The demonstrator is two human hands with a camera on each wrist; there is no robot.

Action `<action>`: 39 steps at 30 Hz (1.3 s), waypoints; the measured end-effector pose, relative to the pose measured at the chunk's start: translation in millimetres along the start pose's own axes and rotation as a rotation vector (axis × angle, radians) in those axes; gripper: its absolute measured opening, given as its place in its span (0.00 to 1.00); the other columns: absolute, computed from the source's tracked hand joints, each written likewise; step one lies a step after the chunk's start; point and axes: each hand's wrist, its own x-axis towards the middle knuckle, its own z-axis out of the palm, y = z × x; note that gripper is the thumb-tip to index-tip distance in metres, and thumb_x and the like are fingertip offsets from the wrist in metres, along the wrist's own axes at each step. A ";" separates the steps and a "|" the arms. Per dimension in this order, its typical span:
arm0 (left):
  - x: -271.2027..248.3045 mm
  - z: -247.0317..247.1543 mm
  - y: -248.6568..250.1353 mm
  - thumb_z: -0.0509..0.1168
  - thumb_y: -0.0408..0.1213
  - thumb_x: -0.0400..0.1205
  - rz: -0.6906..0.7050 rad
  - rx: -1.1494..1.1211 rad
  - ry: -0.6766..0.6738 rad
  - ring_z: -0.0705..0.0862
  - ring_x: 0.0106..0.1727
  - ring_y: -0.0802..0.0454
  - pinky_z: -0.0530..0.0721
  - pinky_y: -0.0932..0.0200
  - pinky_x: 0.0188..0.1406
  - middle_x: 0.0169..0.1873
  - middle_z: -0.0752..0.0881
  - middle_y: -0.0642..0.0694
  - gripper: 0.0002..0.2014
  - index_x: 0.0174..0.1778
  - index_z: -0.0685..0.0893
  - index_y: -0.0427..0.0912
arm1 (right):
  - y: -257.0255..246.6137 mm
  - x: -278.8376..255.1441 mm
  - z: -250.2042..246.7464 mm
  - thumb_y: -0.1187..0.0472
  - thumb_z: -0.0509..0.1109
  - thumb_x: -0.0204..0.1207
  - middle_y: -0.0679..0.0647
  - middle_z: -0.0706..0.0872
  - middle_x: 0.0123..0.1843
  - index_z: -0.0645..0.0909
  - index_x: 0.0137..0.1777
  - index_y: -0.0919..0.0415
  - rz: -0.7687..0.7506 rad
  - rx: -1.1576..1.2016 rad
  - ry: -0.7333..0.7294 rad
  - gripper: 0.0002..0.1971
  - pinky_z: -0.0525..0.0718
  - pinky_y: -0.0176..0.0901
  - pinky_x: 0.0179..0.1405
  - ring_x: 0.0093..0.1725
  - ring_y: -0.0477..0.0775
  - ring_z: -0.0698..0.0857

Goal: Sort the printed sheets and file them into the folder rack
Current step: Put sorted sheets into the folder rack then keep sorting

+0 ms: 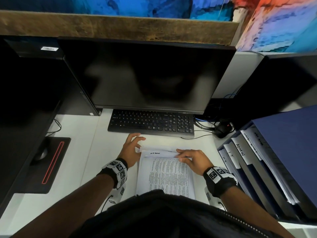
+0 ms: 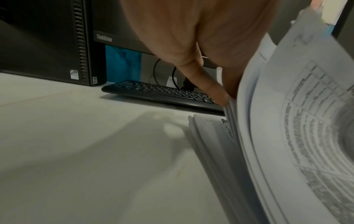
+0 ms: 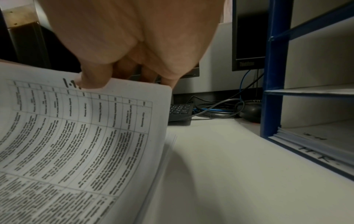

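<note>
A stack of printed sheets (image 1: 166,176) lies on the white desk (image 1: 82,152) in front of me. My right hand (image 1: 181,156) pinches the far edge of the top sheets and bends them up, thumb on top beside a handwritten "I.T." (image 3: 70,83). A sheet marked "ADMIN" (image 1: 155,153) shows beneath. My left hand (image 1: 139,143) hovers at the stack's far left corner with fingers spread; one finger (image 2: 218,94) touches the lifted sheets' edge (image 2: 232,115). The blue folder rack (image 1: 283,134) stands at the right, its tabs reading ADMIN, I.T. and H.R.; several sheets (image 3: 310,142) lie in one slot.
A black keyboard (image 1: 151,124) and dark monitor (image 1: 149,76) sit just beyond the stack. A mouse (image 1: 223,130) and tangled cables (image 3: 216,109) lie between keyboard and rack. A mouse pad (image 1: 51,162) and a computer tower (image 2: 47,42) are at the left.
</note>
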 end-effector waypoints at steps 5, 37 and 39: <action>-2.5 5.8 -4.9 0.74 0.20 0.68 0.018 0.092 0.033 0.79 0.47 0.58 0.75 0.81 0.42 0.60 0.70 0.54 0.19 0.45 0.83 0.47 | 1.8 -0.6 1.9 0.53 0.69 0.78 0.37 0.80 0.69 0.87 0.55 0.43 -0.001 -0.010 0.000 0.08 0.74 0.35 0.69 0.65 0.37 0.81; -3.5 3.5 -11.8 0.63 0.20 0.75 -0.046 0.050 -0.282 0.84 0.48 0.51 0.83 0.64 0.48 0.45 0.87 0.47 0.19 0.49 0.85 0.51 | 5.1 -3.6 6.0 0.53 0.68 0.79 0.38 0.82 0.67 0.85 0.59 0.44 -0.079 -0.149 0.025 0.11 0.60 0.30 0.69 0.75 0.43 0.70; -2.0 3.3 -8.8 0.65 0.23 0.76 0.016 0.117 -0.341 0.83 0.49 0.53 0.81 0.66 0.49 0.46 0.84 0.50 0.16 0.51 0.88 0.48 | 4.4 -4.5 5.0 0.54 0.69 0.79 0.39 0.84 0.65 0.86 0.58 0.45 -0.091 -0.155 0.039 0.10 0.62 0.31 0.67 0.70 0.44 0.74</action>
